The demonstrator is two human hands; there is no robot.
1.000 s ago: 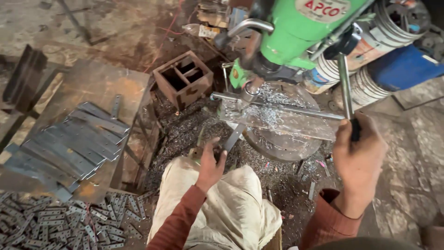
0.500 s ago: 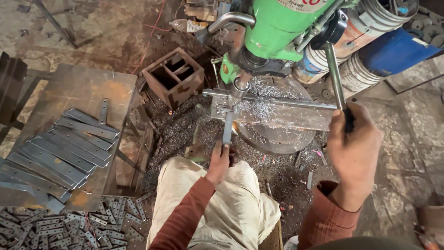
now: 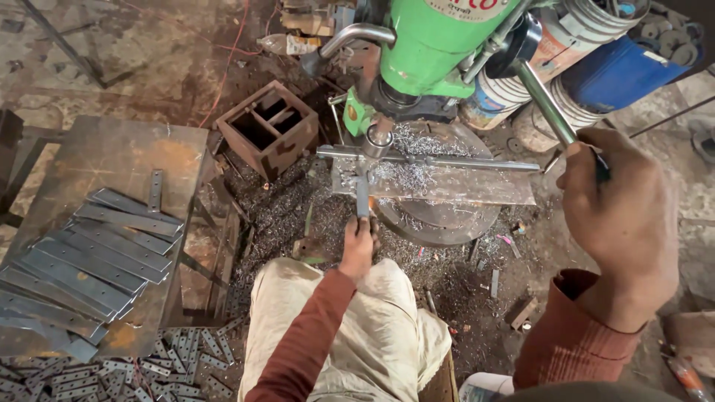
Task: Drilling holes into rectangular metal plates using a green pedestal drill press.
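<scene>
- Left hand (image 3: pixel 358 249) closed around near end of narrow metal strip (image 3: pixel 362 195), held flat on drill table (image 3: pixel 477 216) under green drill press (image 3: pixel 436 45).
- Right hand (image 3: pixel 622 216) wrapped tight on feed lever (image 3: pixel 544 104).
- Stacked flat bars (image 3: pixel 82 260) on bench at left, well apart.

The drill press (image 3: pixel 436 45) is bright green, the barrel (image 3: pixel 622 71) behind it deep blue, the flat strips (image 3: pixel 82 260) on the rust-orange blotched table (image 3: pixel 112 160) dull grey, the open box (image 3: pixel 269 128) rusty brown, the sleeves brick red and the trousers pale cream.
</scene>
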